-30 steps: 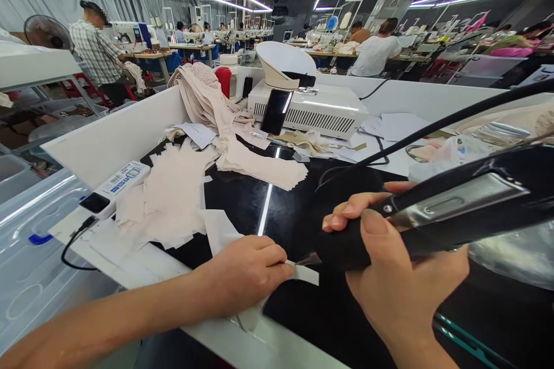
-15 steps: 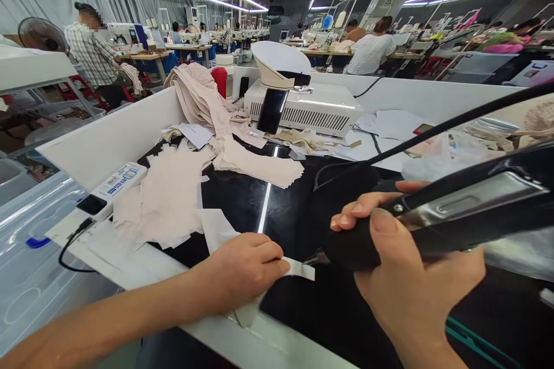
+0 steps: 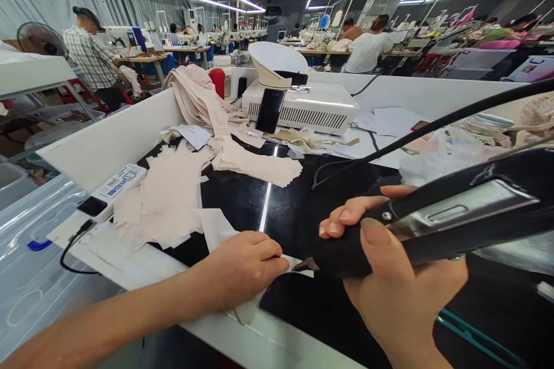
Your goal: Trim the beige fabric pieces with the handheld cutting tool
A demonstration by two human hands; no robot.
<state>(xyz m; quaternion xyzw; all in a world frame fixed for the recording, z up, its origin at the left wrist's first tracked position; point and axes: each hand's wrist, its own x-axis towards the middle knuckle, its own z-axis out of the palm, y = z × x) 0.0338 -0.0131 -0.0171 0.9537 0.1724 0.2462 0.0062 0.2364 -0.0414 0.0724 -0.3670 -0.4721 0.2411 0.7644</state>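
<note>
My left hand (image 3: 253,265) pinches a pale fabric piece (image 3: 216,229) close to the table's near edge, its fingers pressed together over the strip. Part of the fabric hangs below that hand over the white edge. In my right hand (image 3: 398,282) is a thick black corded hand tool (image 3: 459,216) with a metal lever along its side. The tool's narrow metal tip (image 3: 305,265) meets or lies just over the fabric's free end, right of my left fingertips. Whether it touches is unclear.
Stacked pale fabric pieces (image 3: 168,196) lie left on the black tabletop (image 3: 236,199). A white power bank (image 3: 121,181) stands beside them. Behind are a white vented box (image 3: 303,106), a phone (image 3: 270,109) and a white cap (image 3: 277,63). The black cable (image 3: 415,138) crosses at right.
My right hand has moved left with the black hand tool, bringing its metal tip from beside the fabric's end onto or over it. My left hand keeps its pinch in nearly the same spot.
</note>
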